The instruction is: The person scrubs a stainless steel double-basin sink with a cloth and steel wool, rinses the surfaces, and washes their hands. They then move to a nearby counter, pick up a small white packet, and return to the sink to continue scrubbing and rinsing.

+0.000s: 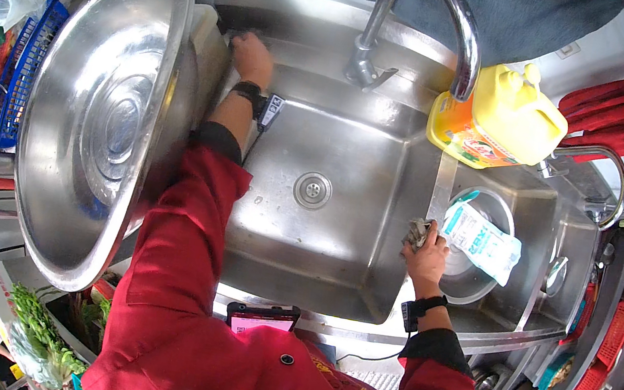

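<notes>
My right hand (pixel 428 262) grips a crumpled greyish scrubber or rag (pixel 417 234) at the right edge of the large stainless steel sink (pixel 264 230). My left hand (pixel 252 59) reaches to the sink's back left corner, with its fingers bent. They are partly blurred, so I cannot tell whether they hold anything. Between my hands the sink basin has a round drain strainer (pixel 312 190) and a few wet specks on its floor. A large round metal basin (pixel 111 122) is tipped on its side left of my left arm.
A chrome faucet (pixel 468 43) arches over the sink's back. A yellow detergent jug (pixel 505 118) stands on the right rear rim. In the smaller right sink, a printed plastic packet (pixel 483 242) lies across a round bowl (pixel 511 216). Blue baskets (pixel 17 84) are at far left.
</notes>
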`<state>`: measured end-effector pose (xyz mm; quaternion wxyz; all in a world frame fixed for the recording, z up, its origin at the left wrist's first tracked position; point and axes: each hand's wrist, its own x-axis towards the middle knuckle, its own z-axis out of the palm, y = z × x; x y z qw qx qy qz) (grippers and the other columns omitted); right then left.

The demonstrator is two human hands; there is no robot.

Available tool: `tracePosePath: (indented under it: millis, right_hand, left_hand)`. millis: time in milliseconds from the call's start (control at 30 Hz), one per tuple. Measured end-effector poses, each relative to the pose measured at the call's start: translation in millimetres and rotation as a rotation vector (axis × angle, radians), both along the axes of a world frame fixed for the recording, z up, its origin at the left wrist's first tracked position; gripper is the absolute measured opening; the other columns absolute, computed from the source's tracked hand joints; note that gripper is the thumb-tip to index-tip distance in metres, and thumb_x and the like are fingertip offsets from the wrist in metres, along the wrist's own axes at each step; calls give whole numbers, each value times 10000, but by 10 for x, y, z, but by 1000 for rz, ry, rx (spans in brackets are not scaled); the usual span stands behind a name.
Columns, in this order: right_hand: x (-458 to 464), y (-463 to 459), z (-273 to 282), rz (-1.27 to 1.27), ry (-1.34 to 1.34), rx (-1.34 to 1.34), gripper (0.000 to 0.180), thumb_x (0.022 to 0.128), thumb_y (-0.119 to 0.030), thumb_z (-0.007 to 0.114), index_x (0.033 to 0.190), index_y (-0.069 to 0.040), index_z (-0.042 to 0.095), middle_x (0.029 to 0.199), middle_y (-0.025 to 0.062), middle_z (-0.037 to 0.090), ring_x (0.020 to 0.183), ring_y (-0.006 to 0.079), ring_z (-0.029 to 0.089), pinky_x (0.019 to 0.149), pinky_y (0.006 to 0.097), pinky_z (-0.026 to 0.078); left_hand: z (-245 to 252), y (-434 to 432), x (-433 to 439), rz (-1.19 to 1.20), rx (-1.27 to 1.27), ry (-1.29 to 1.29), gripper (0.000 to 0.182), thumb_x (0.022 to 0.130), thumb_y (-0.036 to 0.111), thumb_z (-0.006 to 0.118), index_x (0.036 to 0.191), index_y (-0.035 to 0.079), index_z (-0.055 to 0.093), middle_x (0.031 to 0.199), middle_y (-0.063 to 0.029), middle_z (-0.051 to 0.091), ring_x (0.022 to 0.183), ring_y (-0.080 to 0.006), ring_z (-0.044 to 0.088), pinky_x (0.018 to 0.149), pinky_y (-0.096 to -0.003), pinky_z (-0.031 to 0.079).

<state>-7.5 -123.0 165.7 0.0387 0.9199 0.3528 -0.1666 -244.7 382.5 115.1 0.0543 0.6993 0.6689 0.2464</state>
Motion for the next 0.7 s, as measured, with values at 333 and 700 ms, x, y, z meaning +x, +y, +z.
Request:
tracePosePath:
  millis: [333, 700]
  right_hand:
    - [17, -9, -17, 41, -13, 21, 930, 702, -324, 756, 1466, -146, 257, 1171, 182, 493, 1060, 395, 494, 850, 476, 495]
    - [23, 21, -5, 54, -4, 34, 936, 712, -321, 755, 1469, -122, 241, 1171, 190, 492, 1076, 395, 490, 852, 474, 495]
  left_hand:
    - [-8, 343, -116, 41, -73, -48, 298, 780, 168, 629, 1027, 1, 612, 1207, -274, 525, 1062, -413, 571, 899, -486, 482]
    - [-27, 66, 40, 53, -60, -72, 332, 796, 173, 631, 1069, -7, 581, 1154, -220, 565, 1062, -422, 567, 921, -492, 467]
